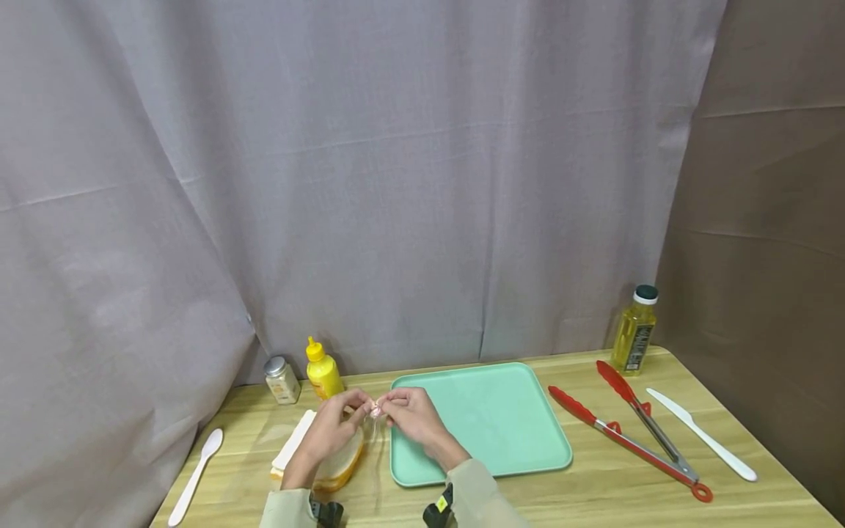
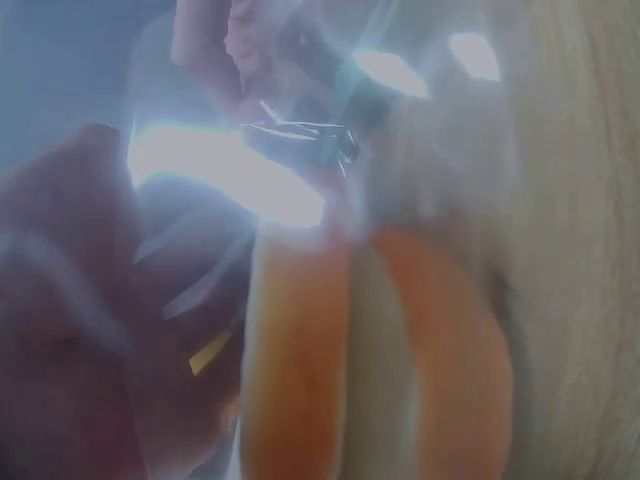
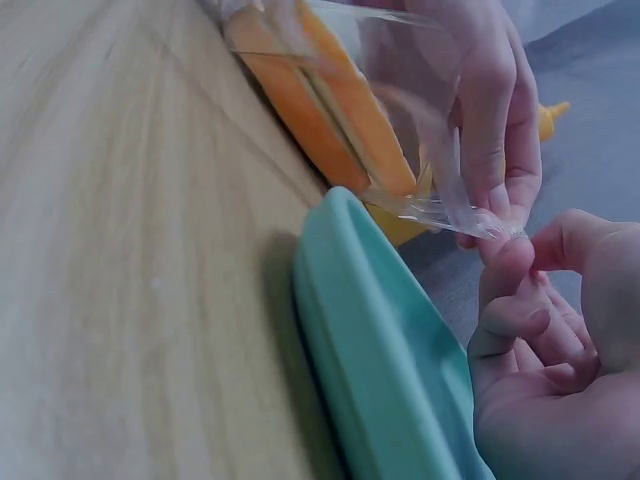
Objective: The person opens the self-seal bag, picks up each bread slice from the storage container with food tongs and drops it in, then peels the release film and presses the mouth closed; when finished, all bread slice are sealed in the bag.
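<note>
A clear plastic bag of sliced bread lies on the wooden table, left of the green tray. Both hands meet above its right end. My left hand pinches the bag's plastic near its twisted neck. My right hand pinches the tip of that neck between thumb and forefinger. In the right wrist view the right hand holds the clear plastic neck, with the left hand just above and the orange-crusted bread behind. The left wrist view is blurred; bread crusts show through the plastic.
A yellow squeeze bottle and a small shaker stand behind the bread. A white spoon lies at the far left. Right of the tray lie red tongs and a white knife; an oil bottle stands behind. A grey curtain backs the table.
</note>
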Demonstrator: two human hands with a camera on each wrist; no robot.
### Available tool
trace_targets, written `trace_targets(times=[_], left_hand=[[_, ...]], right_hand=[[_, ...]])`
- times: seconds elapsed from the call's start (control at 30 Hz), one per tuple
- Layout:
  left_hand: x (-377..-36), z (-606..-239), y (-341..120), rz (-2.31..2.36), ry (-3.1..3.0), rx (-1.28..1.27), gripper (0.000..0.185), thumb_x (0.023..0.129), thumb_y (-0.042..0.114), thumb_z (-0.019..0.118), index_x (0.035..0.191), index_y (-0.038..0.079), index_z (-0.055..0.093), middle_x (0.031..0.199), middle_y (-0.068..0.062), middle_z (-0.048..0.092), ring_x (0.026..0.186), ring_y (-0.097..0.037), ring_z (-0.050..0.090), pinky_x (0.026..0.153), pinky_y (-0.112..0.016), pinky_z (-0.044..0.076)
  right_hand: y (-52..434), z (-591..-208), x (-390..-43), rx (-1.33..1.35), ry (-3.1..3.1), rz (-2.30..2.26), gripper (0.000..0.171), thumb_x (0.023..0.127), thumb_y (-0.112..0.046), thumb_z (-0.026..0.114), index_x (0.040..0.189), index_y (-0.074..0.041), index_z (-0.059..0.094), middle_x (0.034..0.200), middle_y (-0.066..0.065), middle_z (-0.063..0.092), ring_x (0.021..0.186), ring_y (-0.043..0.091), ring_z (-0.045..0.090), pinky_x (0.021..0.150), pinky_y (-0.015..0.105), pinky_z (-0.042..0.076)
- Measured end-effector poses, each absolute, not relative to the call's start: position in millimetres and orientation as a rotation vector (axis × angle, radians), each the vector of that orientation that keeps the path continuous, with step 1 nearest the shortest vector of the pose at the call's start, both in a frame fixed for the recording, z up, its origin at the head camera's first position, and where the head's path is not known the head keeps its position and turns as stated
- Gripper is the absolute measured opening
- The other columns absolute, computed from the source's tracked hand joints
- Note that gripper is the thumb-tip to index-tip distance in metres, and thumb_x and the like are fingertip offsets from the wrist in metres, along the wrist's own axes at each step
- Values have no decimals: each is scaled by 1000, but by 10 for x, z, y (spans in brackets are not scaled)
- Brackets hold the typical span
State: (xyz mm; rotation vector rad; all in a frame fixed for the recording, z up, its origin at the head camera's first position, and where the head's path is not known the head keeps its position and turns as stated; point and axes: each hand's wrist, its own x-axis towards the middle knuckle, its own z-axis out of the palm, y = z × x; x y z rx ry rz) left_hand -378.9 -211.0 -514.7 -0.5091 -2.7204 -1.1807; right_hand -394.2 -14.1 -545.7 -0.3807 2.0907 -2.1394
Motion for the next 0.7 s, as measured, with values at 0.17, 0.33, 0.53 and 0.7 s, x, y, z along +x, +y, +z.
trace_targets(times=[0.17,0.33,0.53,0.7], left_hand=[[-3783,-5135,-2110,-1174,-2730,-470,10,107,10,67,103,15,75,98,2,79,96,-14,71,85,-28,60],[-3783,-5142,-2142,-1204,-2721,-432,7,106,10,68,102,13,74,95,1,78,92,-13,71,86,-30,61],[-3798,-5143,-2144,-1207,-2697,-423,5,103,17,75,99,14,76,94,3,79,89,-10,71,84,-30,61],[-3807,-5148,-2131,-1185,-2686,-416,6,101,21,79,100,16,77,90,6,78,85,-9,71,84,-34,64]], right_hand=[[-145,-5426,-3921,-398,2149,-2084,19,97,-12,71,112,0,74,97,19,83,66,13,64,56,17,43],[-134,-5412,-3930,-381,2178,-2030,19,98,-18,73,111,-5,76,97,20,83,63,12,63,46,17,29],[-106,-5412,-3957,-350,2187,-2048,27,106,-22,65,123,-3,74,102,12,84,64,12,61,48,16,34],[-85,-5410,-3964,-409,2245,-1975,35,103,-43,74,119,-12,78,104,3,83,79,12,67,66,20,51]])
